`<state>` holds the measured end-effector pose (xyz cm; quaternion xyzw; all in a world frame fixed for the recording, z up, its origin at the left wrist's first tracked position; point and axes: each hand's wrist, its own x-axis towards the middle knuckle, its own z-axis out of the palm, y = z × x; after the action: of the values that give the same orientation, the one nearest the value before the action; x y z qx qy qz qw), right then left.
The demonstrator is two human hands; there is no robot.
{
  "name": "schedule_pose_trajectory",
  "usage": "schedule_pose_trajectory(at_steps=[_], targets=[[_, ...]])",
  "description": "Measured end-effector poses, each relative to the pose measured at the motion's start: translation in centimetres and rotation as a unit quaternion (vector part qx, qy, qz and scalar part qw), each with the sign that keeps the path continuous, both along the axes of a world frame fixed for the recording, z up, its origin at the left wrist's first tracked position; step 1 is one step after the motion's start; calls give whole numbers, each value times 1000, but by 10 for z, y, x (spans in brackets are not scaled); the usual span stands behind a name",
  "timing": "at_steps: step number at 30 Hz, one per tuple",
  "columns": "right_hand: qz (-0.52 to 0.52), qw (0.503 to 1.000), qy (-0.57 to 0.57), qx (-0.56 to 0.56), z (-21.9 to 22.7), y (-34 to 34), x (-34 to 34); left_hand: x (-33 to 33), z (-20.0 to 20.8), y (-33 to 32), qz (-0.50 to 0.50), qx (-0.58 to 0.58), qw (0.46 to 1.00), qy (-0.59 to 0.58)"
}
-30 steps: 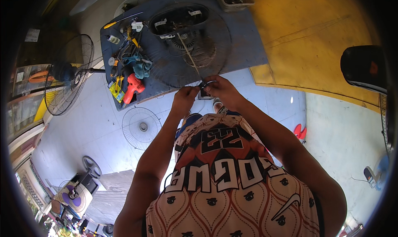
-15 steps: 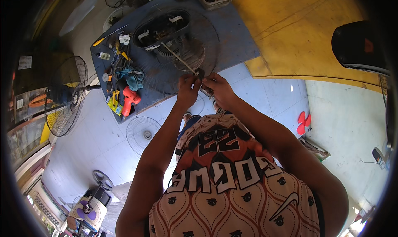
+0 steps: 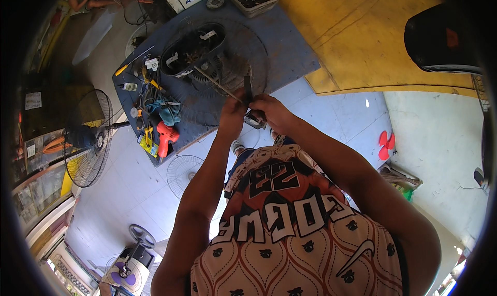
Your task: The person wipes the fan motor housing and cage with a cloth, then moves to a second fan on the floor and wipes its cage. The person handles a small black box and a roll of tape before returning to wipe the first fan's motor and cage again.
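Observation:
In front of my body, at the near edge of the blue table, my left hand is closed around the near end of a thin metal rod. The rod slants away toward an open dark fan housing with white brackets. Beside it, my right hand pinches a dark flat strip that sticks up between both hands. Its exact kind is not clear. A round wire fan guard lies around the housing and motor part. My fingers partly hide where the rod and strip meet.
On the table's left lie a red power tool, a teal cloth-like item, a yellow screwdriver and cables. A parts tray stands at the far edge. A standing fan is left; a yellow surface adjoins right.
The dark strip has come up into clearer view between my hands. My hands stay close together at the rod's end. The whole view has shifted slightly.

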<state>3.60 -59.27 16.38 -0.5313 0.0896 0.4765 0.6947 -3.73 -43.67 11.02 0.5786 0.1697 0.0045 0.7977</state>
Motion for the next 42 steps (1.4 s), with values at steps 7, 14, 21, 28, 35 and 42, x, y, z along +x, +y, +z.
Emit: schedule_pose_trajectory(at_steps=[7,14,21,28,35,42], targets=[[100,943,-286,-138,3,2,-2,0,43,-1,102,-183,973,-98],[126,800,-550,-204,18,5,-22,-25,90,-22,166,-141,972,-86],[165,772,-563,-244,17,6,-20,-55,86,-14,72,85,993,29],[208,885,-390,-144,22,4,-9,-63,62,33,-102,319,940,64],[176,926,-317,-106,19,20,-3,-39,46,16,-79,387,919,11],[140,826,-508,-202,-4,28,-2,-34,40,5,-72,245,946,199]])
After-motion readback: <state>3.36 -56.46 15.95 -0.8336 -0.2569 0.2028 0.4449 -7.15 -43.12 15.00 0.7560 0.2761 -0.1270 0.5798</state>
